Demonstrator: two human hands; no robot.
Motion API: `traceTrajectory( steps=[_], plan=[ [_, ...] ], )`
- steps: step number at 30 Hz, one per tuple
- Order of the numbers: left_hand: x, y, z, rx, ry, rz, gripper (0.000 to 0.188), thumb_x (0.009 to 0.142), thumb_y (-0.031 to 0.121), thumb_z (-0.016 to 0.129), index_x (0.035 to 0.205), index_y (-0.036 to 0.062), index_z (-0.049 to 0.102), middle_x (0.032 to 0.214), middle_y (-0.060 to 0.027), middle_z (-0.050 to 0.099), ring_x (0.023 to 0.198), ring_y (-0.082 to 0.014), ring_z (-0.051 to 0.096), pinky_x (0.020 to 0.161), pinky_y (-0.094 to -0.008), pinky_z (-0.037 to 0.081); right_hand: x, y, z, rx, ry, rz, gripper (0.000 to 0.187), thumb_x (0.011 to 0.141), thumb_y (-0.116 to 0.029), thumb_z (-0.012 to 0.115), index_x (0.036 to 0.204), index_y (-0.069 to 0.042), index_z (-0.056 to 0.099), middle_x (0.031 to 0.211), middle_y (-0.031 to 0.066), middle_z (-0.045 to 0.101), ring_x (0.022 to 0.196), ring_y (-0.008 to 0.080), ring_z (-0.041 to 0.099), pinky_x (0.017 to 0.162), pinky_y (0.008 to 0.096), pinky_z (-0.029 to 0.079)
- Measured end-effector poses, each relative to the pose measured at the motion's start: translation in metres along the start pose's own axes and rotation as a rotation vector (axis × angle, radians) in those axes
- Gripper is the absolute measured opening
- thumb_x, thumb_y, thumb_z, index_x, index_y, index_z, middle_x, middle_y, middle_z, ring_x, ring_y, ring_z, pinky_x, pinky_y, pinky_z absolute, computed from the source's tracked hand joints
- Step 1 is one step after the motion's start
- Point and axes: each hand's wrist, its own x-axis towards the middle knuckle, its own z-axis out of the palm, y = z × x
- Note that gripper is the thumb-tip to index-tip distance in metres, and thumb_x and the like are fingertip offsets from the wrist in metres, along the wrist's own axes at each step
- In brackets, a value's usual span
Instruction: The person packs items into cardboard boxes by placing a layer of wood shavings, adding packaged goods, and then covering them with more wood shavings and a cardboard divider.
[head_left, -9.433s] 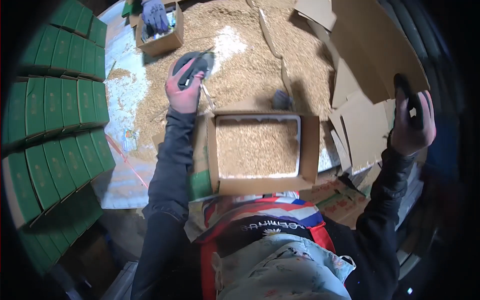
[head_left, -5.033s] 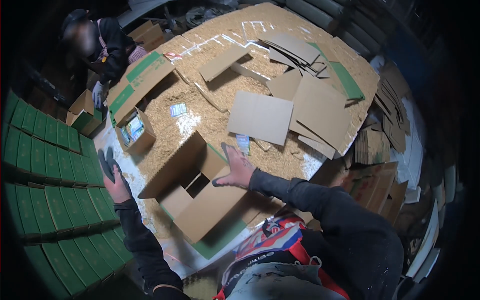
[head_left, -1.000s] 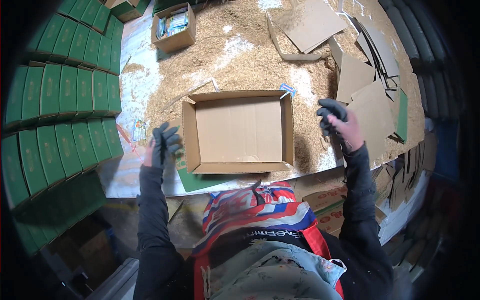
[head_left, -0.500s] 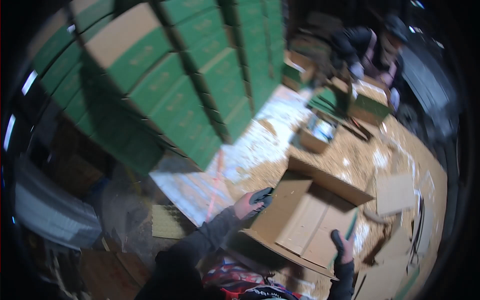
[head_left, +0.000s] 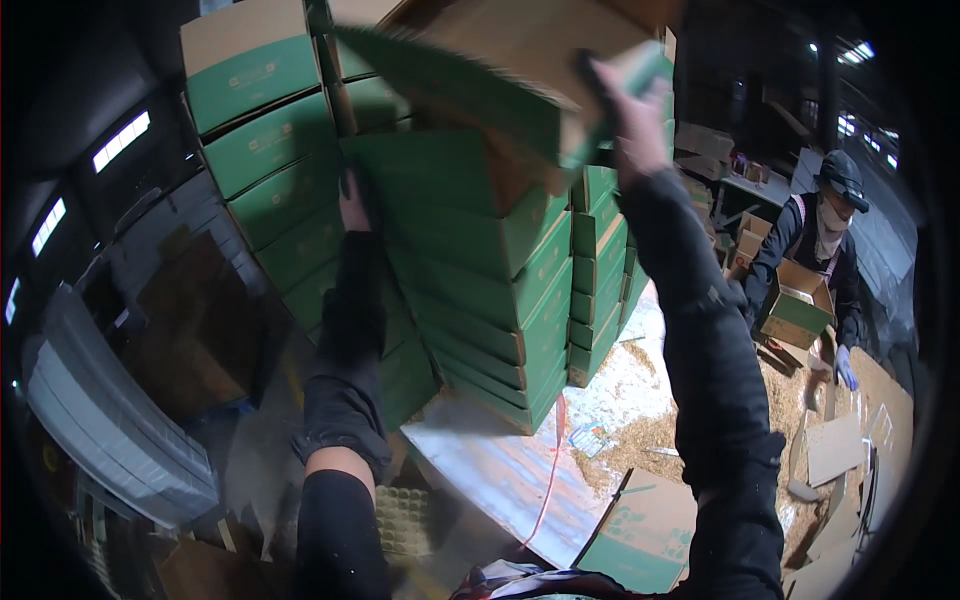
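Observation:
High in front of me, a green-and-brown cardboard box [head_left: 470,85] is tilted and blurred by motion. My right hand [head_left: 638,120] grips its right wall, thumb over the edge. Just below it stands a tall stack of green cardboard boxes [head_left: 540,290], the uppermost one open at the top. My left hand [head_left: 354,203], in a dark glove with bare skin showing toward the wrist, lies against the left side of that stack, fingers stretched upward. Both arms are raised, in dark sleeves.
More green boxes [head_left: 265,145] are stacked at left. A co-worker [head_left: 830,230] at right bends over an open box [head_left: 798,305]. A flattened green-and-brown carton [head_left: 640,535] lies near me, and wood shavings [head_left: 650,440] cover part of the work surface. An egg tray [head_left: 402,520] is below.
The box has risen from the work surface to above the stack, with my right hand on it. My left hand has moved up to the stack's side. The view has swung toward the stacks.

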Motion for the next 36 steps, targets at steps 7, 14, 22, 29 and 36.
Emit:
traceTrajectory(
  steps=[7, 14, 22, 29, 36],
  plan=[
    [0.026, 0.048, -0.002, 0.526, -0.323, -0.308, 0.052, 0.085, 0.012, 0.045, 0.132, 0.0061, 0.022, 0.128, -0.0285, 0.028, 0.114, -0.0419, 0.035, 0.093, -0.0416, 0.033, 0.057, 0.067, 0.021, -1.028, -0.389, 0.066, 0.051, 0.082, -0.056, 0.032, 0.094, -0.01, 0.048, 0.072, 0.0203, 0.057, 0.074, 0.0329, 0.059, 0.071, 0.0397, 0.045],
    [-0.221, 0.354, -0.066, -0.62, -0.179, -0.573, 0.026, 0.077, 0.003, 0.058, 0.102, -0.0028, 0.052, 0.1, -0.0114, 0.054, 0.09, -0.0198, 0.052, 0.082, -0.0326, 0.041, -0.197, 0.131, -0.242, -1.02, -0.296, 0.259, 0.051, 0.081, -0.047, 0.044, 0.107, -0.004, 0.053, 0.096, 0.0198, 0.057, 0.091, 0.0336, 0.054, 0.078, 0.0387, 0.042],
    [-0.45, 0.568, -0.14, 0.047, -1.482, -0.435, 0.055, 0.078, 0.041, 0.051, 0.116, 0.0013, 0.044, 0.111, -0.0178, 0.047, 0.103, -0.0326, 0.045, 0.09, -0.0402, 0.035, -0.508, 0.099, -0.437, -1.512, -0.422, 0.549, 0.071, 0.07, -0.046, 0.058, 0.124, -0.004, 0.037, 0.125, 0.02, 0.036, 0.121, 0.0347, 0.027, 0.101, 0.0493, 0.016],
    [-0.331, 0.593, -0.147, -0.823, -1.055, -1.305, 0.035, 0.067, -0.005, 0.057, 0.102, -0.0098, 0.053, 0.091, -0.0101, 0.059, 0.08, -0.0151, 0.057, 0.073, -0.0253, 0.046, -0.47, 0.068, -0.471, -1.506, -0.422, 0.612, 0.071, 0.068, -0.044, 0.062, 0.119, -0.001, 0.04, 0.118, 0.0204, 0.041, 0.115, 0.0376, 0.033, 0.1, 0.0495, 0.018],
    [-0.26, 0.491, -0.116, -1.036, -1.821, -0.75, 0.028, 0.075, 0.006, 0.052, 0.1, -0.0057, 0.055, 0.095, -0.0108, 0.06, 0.088, -0.0163, 0.056, 0.085, -0.0275, 0.041, -0.389, -0.068, -0.45, -1.456, -0.645, 0.174, 0.057, 0.062, -0.037, 0.067, 0.106, -0.005, 0.049, 0.09, 0.0077, 0.049, 0.084, 0.0228, 0.049, 0.074, 0.0375, 0.037]
  ],
)
